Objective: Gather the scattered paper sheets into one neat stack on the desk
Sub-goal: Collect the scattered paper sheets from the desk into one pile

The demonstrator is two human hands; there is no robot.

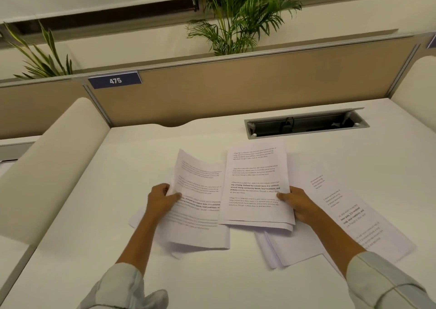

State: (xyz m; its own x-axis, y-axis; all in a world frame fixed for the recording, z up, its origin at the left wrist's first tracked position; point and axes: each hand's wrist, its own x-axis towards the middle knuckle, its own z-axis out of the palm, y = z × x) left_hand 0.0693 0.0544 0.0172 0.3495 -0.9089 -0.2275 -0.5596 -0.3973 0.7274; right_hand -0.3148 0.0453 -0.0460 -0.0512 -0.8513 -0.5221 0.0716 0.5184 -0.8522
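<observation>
Printed white paper sheets lie spread over the middle of the white desk (118, 249). My left hand (162, 198) pinches the left edge of a curled sheet (200, 181), which is lifted over other sheets (200, 238) lying flat beneath it. My right hand (297, 203) grips the right edge of a small bundle of sheets (256, 186) that overlaps the left sheet. More sheets (349, 216) lie flat to the right, turned sideways, partly under my right forearm.
A beige partition (236, 89) with a blue "475" label (115, 80) closes the desk's far side. An open cable tray (304, 123) is set into the desk at the back right. Rounded white dividers (47, 172) flank both sides. Plants stand behind the partition.
</observation>
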